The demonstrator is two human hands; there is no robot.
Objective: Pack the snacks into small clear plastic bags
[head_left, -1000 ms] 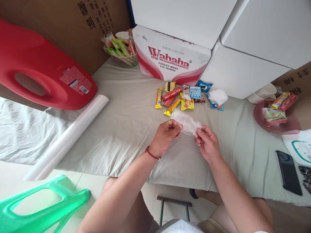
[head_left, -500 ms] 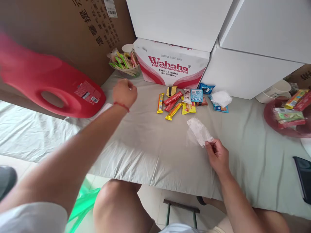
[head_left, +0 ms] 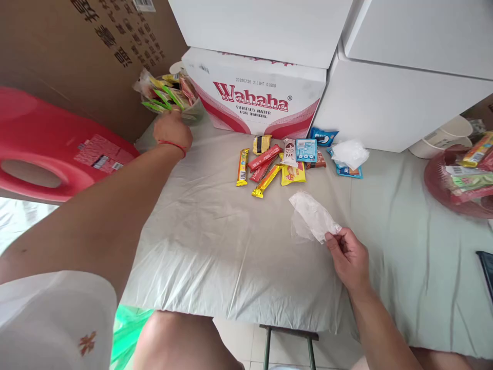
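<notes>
My left hand (head_left: 171, 131), with a red string at the wrist, is stretched out to the far left and touches a clear bowl (head_left: 191, 111) full of wrapped snacks (head_left: 165, 92). Its fingers are curled at the bowl's rim; whether they hold anything is hidden. My right hand (head_left: 348, 254) pinches the corner of a thin clear plastic bag (head_left: 311, 216) that lies on the grey sheet. A heap of snack packets (head_left: 277, 162) lies beyond the bag, in front of a Wahaha box (head_left: 254, 97).
A red jug (head_left: 57, 154) lies at the left against a brown carton (head_left: 77, 46). White boxes (head_left: 385, 92) stand at the back. A red dish of snacks (head_left: 458, 195) and a white cup (head_left: 439, 144) sit at the right. A phone's corner (head_left: 486, 267) shows at the right edge.
My left hand let go of the plastic bag and reached out left to the snack bowl. My right hand kept the bag, which now rests on the sheet.
</notes>
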